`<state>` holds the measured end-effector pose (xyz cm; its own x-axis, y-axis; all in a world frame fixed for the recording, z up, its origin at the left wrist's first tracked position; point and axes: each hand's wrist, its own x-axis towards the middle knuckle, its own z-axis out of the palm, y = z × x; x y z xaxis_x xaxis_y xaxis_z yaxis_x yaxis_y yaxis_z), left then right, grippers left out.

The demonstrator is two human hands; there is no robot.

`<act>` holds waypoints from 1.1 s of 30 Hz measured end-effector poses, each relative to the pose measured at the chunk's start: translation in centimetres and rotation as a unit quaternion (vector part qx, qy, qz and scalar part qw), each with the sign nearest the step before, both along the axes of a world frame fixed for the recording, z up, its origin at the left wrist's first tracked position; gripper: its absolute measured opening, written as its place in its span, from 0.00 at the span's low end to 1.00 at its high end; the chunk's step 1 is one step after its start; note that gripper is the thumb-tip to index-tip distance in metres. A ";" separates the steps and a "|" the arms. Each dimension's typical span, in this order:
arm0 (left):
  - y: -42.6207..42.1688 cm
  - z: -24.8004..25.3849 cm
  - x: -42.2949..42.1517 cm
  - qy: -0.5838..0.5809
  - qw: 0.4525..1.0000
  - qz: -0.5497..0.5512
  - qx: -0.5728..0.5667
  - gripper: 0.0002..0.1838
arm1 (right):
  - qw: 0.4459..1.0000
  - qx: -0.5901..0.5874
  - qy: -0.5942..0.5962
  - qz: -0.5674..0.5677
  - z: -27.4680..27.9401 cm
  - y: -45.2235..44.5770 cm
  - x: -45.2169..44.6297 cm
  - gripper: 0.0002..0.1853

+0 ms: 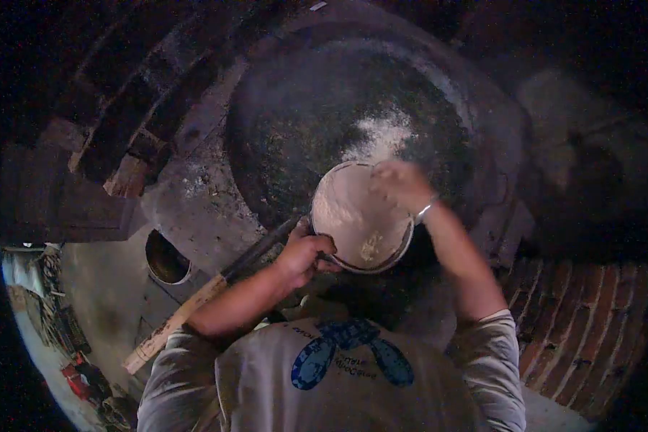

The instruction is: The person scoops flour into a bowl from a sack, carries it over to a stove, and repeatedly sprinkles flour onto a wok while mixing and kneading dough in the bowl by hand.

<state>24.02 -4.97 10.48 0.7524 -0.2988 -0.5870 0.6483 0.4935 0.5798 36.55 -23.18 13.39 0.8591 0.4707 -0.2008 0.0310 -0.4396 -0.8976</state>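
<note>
- The left hand [308, 253] gripped the near left edge of a round bowl [373, 271], its fingers curled in against the side and the thumb by the rim.
- The bowl was held over the near side of a wide round pan [450, 85], with pale powder [345, 216] spread inside it and a clumped, yellowish patch towards its near edge.
- The right hand [402, 181] was over the far right part of the bowl, fingers pointing left and bent downward; motion blurred them, so I could not tell how far they were closed or whether they held any powder.
- A bracelet [425, 210] circled the right wrist.
- Dark green, leafy-looking contents [288, 144] covered the pan's inside, and a white patch [383, 135] lay on them just beyond the bowl.
- A long wooden handle [167, 327] slanted from the near left, under the left forearm, its darker far part reaching close to the left hand.
- Further left, a dark round container [168, 258] stood near the handle.
- Reddish bricks [583, 331] lay in rows at the near right.
</note>
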 end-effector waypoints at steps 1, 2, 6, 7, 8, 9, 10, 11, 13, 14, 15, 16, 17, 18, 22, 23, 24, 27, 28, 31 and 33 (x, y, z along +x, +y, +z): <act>0.2 0.0 -1.0 -0.004 1.000 -0.003 -0.013 0.29 | 0.991 -0.040 -0.112 0.066 0.2 1.1 -2.0 0.10; 0.4 0.3 -1.9 -0.005 1.000 -0.003 -0.012 0.29 | 0.991 -0.040 -0.113 0.066 -1.1 1.7 -3.2 0.10; 2.2 2.6 -3.8 0.021 0.999 0.038 0.005 0.26 | 0.964 -0.229 -0.111 0.077 -0.1 4.4 -4.1 0.09; 3.0 3.3 -3.7 0.009 0.999 0.036 0.018 0.27 | 0.980 -0.149 -0.133 0.013 0.6 4.1 -3.1 0.09; 3.9 3.7 -3.5 0.010 0.999 0.034 0.014 0.27 | 0.984 -0.068 -0.155 -0.052 1.5 4.0 -1.8 0.09; 4.9 4.1 -3.2 0.012 0.999 0.030 0.001 0.28 | 0.956 -0.139 -0.253 -0.056 2.7 4.2 0.0 0.09; 5.9 4.4 -2.8 0.013 1.000 0.025 -0.011 0.29 | 0.912 -0.207 -0.348 -0.059 4.1 4.5 2.2 0.10; 6.8 4.5 -2.3 0.014 0.999 0.024 -0.015 0.29 | 0.845 -0.327 -0.422 -0.016 5.3 4.7 4.9 0.10; 8.3 4.4 -1.4 0.010 1.000 0.021 -0.020 0.29 | 0.932 -0.215 -0.256 -0.136 8.6 5.7 8.4 0.09; 8.8 4.4 -1.0 0.011 0.999 0.020 -0.023 0.29 | 0.959 0.042 0.012 -0.280 10.2 6.2 9.6 0.08; 9.1 4.4 -0.6 0.008 0.999 0.024 -0.030 0.29 | 0.967 0.001 -0.050 -0.249 9.9 5.1 12.6 0.06; 9.3 4.3 -0.3 0.004 0.999 0.029 -0.036 0.29 | 0.969 -0.040 -0.112 -0.216 9.6 3.4 15.2 0.05; 9.5 4.2 0.0 0.003 0.999 0.033 -0.035 0.29 | 0.967 0.033 -0.068 -0.243 10.5 3.1 16.2 0.04; 9.4 3.9 0.2 0.004 0.998 0.043 -0.036 0.28 | 0.957 0.106 -0.022 -0.268 11.3 2.6 17.1 0.05; 7.8 2.8 0.8 0.008 0.997 0.074 -0.018 0.26 | 0.947 0.068 -0.134 -0.285 10.7 1.9 15.6 0.18; 7.1 2.4 0.8 0.007 0.997 0.079 -0.017 0.26 | 0.965 0.020 -0.100 -0.243 9.5 1.1 14.8 0.17; 6.5 1.9 0.8 0.013 0.997 0.077 -0.012 0.26 | 0.977 -0.028 -0.102 -0.187 7.7 0.4 13.8 0.15; 4.3 -0.9 0.5 0.001 0.996 0.087 -0.003 0.27 | 0.990 -0.070 -0.122 0.026 0.3 0.4 7.3 0.10; 3.6 -1.7 0.3 -0.016 0.995 0.095 0.000 0.28 | 0.961 -0.239 -0.117 0.080 0.1 2.0 4.3 0.10; 2.4 -2.6 -0.3 -0.021 0.993 0.115 0.019 0.27 | 0.953 -0.207 -0.213 0.061 -7.3 2.8 -0.4 0.10; 2.4 -2.0 -1.4 -0.022 0.995 0.096 0.016 0.27 | 0.867 -0.247 -0.431 0.053 -10.3 3.3 -1.7 0.09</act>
